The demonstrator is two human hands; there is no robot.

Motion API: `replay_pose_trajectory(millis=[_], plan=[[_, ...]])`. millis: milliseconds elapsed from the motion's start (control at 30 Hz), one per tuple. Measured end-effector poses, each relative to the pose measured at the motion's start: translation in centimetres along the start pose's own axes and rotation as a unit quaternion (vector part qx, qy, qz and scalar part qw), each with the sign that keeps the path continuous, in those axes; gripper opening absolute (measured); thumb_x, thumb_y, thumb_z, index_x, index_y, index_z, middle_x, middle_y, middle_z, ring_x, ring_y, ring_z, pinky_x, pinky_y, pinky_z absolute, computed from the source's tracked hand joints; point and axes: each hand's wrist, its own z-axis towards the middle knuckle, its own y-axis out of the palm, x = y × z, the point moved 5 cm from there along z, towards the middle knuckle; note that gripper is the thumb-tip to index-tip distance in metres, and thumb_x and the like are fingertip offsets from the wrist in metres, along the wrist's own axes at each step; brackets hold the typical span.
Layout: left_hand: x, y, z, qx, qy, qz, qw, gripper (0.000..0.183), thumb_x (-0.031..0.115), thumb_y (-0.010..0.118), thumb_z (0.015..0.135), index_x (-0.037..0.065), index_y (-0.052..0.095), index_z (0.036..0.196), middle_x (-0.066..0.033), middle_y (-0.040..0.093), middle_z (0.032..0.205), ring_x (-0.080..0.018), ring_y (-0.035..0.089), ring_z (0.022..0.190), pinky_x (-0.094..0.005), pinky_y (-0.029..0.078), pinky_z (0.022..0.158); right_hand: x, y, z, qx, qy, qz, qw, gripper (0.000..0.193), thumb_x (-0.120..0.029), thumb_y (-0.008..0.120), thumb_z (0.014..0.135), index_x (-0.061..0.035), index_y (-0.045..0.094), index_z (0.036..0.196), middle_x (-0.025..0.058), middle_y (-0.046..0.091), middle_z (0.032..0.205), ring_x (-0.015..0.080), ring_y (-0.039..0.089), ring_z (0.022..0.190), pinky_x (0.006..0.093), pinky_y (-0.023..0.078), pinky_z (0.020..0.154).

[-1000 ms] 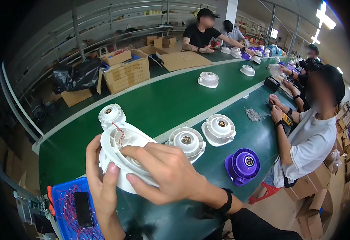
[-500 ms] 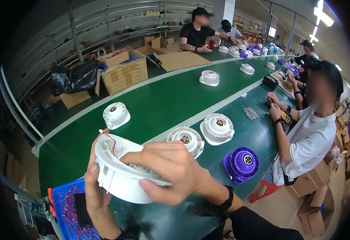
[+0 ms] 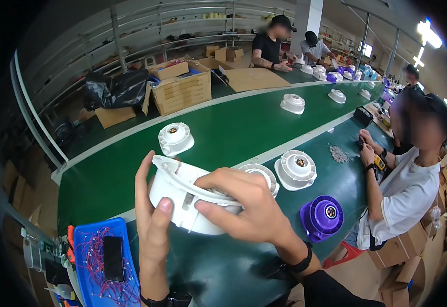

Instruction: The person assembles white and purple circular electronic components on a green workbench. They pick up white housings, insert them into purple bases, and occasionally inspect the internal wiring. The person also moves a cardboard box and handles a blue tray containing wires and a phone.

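Between my hands a white round plastic housing point(image 3: 177, 207) is held tilted above the bench. My left hand point(image 3: 153, 220) grips its left side, thumb pressed on the outer wall. My right hand point(image 3: 249, 204) reaches over the rim with its index finger inside, and the thumb lies against the near wall; those fingers hide much of the interior. Just beyond, a white housing point(image 3: 265, 174) partly covered by my right hand and another white housing point(image 3: 296, 170) sit on the bench. A purple housing point(image 3: 323, 217) rests to the right.
At lower left, a blue tray point(image 3: 84, 236) holds thin red wires and a black phone point(image 3: 113, 258). A green conveyor belt point(image 3: 223, 135) carries several white housings. Small parts point(image 3: 340, 153) lie piled near a seated co-worker point(image 3: 412, 179). A cardboard box point(image 3: 182, 94) stands beyond the belt.
The whole view has shifted, so the surroundings appear farther right. The held housing has turned and tilted, and the red wire with a white connector at its rim no longer shows.
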Motion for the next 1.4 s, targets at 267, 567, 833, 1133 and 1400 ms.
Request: replay_pose_trajectory(millis=[267,567,833,1133,1400], plan=[[0.2,-0.7,-0.2,0.050,0.018,0.024,0.998,0.065,0.039,0.042,0.099,0.001,0.031,0.151,-0.0168,0.053,0.134,-0.0245,0.052,0.125,-0.0362,0.039,0.108,-0.2,-0.1,0.5,-0.012,-0.075,0.003,0.997,0.021,-0.014,0.078,0.078,0.0006,0.069,0.090,0.0135,0.068,0.081,0.0294,0.066,0.072,0.0358,0.050,0.066],[0.2,-2.0,0.3,0.065,0.010,0.058,0.996,0.041,0.024,0.037,0.107,0.003,0.049,0.141,-0.0152,0.063,0.117,-0.0163,0.060,0.102,-0.0281,0.048,0.088,1.5,-0.3,0.3,-0.012,-0.004,0.033,0.999,0.021,-0.016,0.069,0.085,0.0032,0.069,0.094,0.0140,0.066,0.077,0.0232,0.064,0.069,0.0316,0.049,0.068],[2.1,-3.9,0.4,0.104,0.158,0.335,0.923,0.029,0.013,0.048,0.099,-0.003,0.064,0.117,-0.0190,0.069,0.089,-0.0229,0.068,0.080,-0.0311,0.051,0.070,4.3,0.4,-1.1,0.079,0.268,0.301,0.912,0.048,-0.037,0.040,0.107,0.0047,0.060,0.123,0.0117,0.069,0.104,0.0155,0.066,0.090,0.0291,0.053,0.079],[2.5,-1.1,-0.1,-0.087,0.220,0.431,0.871,0.095,0.033,0.085,0.065,0.002,0.042,0.144,-0.0284,0.033,0.150,-0.0483,0.038,0.136,-0.0509,0.036,0.110,6.1,3.2,-1.1,0.089,0.314,0.471,0.819,0.044,-0.029,0.043,0.107,0.0044,0.051,0.134,0.0168,0.063,0.124,0.0228,0.065,0.111,0.0358,0.053,0.097],[0.0,-4.3,0.8,-0.136,0.042,0.445,0.884,0.110,0.030,0.086,0.057,0.002,0.033,0.149,-0.0261,0.038,0.148,-0.0410,0.042,0.135,-0.0441,0.036,0.112,6.7,7.5,-1.7,-0.075,0.309,0.337,0.886,0.039,-0.029,0.050,0.105,0.0043,0.057,0.125,0.0155,0.065,0.121,0.0200,0.066,0.102,0.0329,0.052,0.085]])
